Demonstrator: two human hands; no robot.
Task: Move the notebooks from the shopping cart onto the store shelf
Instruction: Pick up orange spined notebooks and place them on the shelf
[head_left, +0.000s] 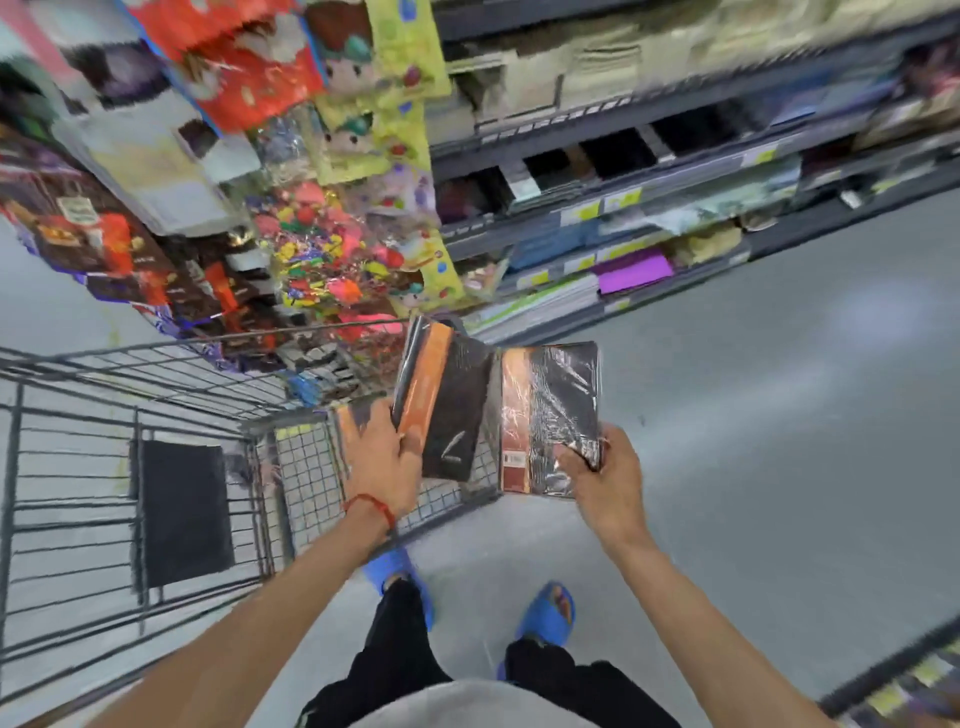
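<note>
Left hand (384, 457) fingers curled round the left notebook (441, 405), right hand (602, 483) fingers pinching the right notebook (550, 410), I count two in hand at 12 o'clock, one cart (283, 420) at 9 o'clock, shelf (519, 228) at 1 o'clock

The left notebook (441, 405), black with an orange band, tilts steeply above a corner of the wire shopping cart (280, 421). The right notebook (550, 415) (same colours, glossy shrink-wrap) is raised just beside it, short of the store shelf (470, 228).
</note>
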